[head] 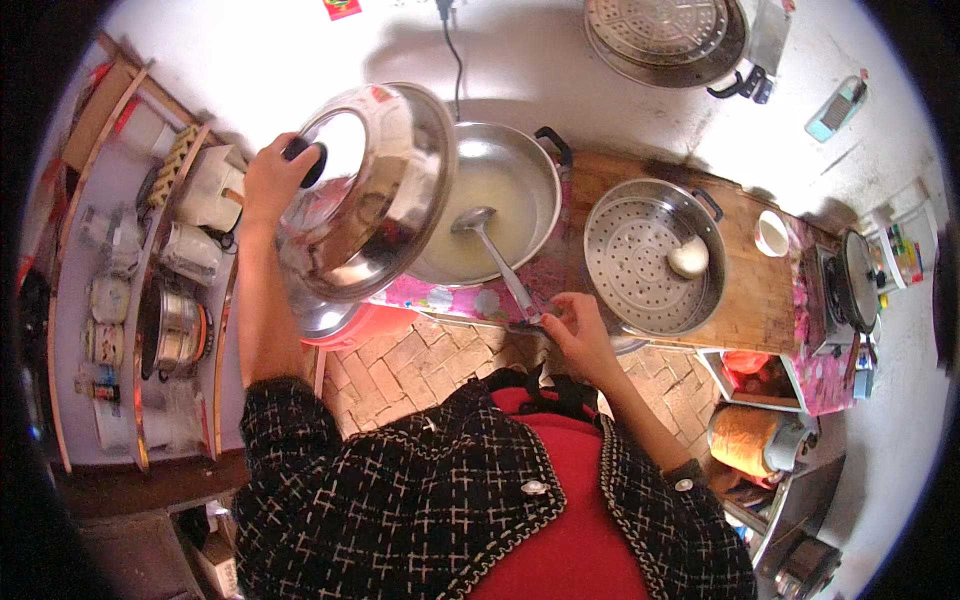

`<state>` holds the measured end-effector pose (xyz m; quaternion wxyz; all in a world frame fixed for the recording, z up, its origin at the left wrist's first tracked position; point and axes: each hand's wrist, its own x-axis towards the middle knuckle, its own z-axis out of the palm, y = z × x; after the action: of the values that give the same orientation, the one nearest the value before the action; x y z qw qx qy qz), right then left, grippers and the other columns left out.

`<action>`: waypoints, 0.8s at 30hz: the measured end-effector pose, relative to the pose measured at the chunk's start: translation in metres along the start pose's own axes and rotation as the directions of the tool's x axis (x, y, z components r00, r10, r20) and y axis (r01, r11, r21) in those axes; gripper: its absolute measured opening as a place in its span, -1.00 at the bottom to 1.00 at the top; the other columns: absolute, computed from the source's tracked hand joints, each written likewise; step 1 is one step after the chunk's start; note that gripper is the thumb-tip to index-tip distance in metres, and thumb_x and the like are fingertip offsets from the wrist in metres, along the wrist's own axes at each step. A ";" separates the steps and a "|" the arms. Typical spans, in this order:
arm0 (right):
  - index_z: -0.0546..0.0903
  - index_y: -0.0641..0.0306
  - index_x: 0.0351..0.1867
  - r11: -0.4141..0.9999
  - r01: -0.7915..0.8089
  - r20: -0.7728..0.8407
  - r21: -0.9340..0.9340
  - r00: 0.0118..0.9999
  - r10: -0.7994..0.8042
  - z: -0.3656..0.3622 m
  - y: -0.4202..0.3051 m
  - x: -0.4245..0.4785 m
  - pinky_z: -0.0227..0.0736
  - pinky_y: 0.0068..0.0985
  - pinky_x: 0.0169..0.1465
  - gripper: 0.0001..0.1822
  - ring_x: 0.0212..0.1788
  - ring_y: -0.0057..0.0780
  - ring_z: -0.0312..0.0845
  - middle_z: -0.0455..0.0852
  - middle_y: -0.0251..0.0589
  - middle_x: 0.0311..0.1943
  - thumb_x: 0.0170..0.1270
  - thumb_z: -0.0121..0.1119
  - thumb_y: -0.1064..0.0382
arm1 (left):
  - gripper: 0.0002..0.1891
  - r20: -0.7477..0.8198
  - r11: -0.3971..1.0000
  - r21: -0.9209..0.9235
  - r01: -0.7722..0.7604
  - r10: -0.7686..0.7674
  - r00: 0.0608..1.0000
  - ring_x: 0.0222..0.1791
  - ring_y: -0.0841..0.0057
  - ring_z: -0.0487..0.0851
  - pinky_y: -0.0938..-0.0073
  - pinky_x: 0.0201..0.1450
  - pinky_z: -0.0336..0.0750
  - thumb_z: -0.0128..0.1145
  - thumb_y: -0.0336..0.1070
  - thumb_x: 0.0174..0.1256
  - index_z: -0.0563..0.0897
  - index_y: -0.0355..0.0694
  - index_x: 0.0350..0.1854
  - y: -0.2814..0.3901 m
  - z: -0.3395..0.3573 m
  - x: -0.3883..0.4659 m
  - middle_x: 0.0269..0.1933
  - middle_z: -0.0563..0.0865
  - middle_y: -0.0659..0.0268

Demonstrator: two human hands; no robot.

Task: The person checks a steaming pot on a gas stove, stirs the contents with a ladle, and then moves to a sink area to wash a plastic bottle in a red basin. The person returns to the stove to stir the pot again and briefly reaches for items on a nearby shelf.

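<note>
My left hand grips the black knob of a large domed steel lid, held tilted over the left side of a wide steel pan. Pale, cloudy liquid lies in the pan. A metal ladle rests with its bowl in the liquid and its handle over the near rim. My right hand is at the end of that handle, fingers bent; whether they grip it is not plain. To the right, a perforated steel steamer pot holds a white, rounded piece of food.
The steamer stands on a wooden board, with a white cup near its back edge. A gas stove with a lidded pan is at the right. Shelves of cookware line the left. A red bucket stands below the lid.
</note>
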<state>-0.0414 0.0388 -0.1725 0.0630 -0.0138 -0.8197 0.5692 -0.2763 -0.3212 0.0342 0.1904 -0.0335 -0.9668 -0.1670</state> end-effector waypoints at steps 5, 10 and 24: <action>0.46 0.29 0.15 0.901 0.262 0.172 -0.347 0.962 -0.214 0.021 -0.022 0.036 0.34 -0.10 0.19 -0.44 0.12 0.16 0.36 0.41 0.14 0.09 0.18 0.34 0.08 | -0.51 -0.115 0.972 0.135 0.195 -0.180 0.977 -0.10 0.12 0.69 0.19 -0.04 0.52 0.19 0.06 0.22 0.66 -0.19 0.06 -0.071 -0.042 -0.071 -0.10 0.73 0.03; 0.40 0.29 0.21 0.827 0.266 0.272 -0.495 0.952 -0.143 0.043 -0.029 0.055 0.38 -0.07 0.20 -0.37 0.14 0.19 0.36 0.38 0.21 0.16 0.16 0.36 0.08 | -0.55 -0.130 0.906 0.138 0.400 -0.384 0.914 -0.07 0.09 0.68 0.13 -0.02 0.52 0.16 0.05 0.23 0.66 -0.19 0.01 -0.103 -0.058 -0.153 -0.07 0.71 0.05; 0.33 0.28 0.28 0.818 0.117 0.286 -0.563 0.956 0.060 0.042 -0.036 0.066 0.45 -0.07 0.16 -0.30 0.14 0.17 0.41 0.39 0.11 0.15 0.12 0.39 0.19 | -0.51 -0.080 0.853 0.083 0.515 -0.509 0.857 0.00 0.04 0.63 0.14 0.12 0.47 0.18 0.02 0.23 0.63 -0.18 0.12 -0.123 -0.035 -0.197 -0.01 0.65 0.03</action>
<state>-0.1099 -0.0069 -0.1477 -0.0569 0.0642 -0.9530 0.2906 -0.0971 -0.4492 -0.0482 0.1672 0.2392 -0.9425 -0.1631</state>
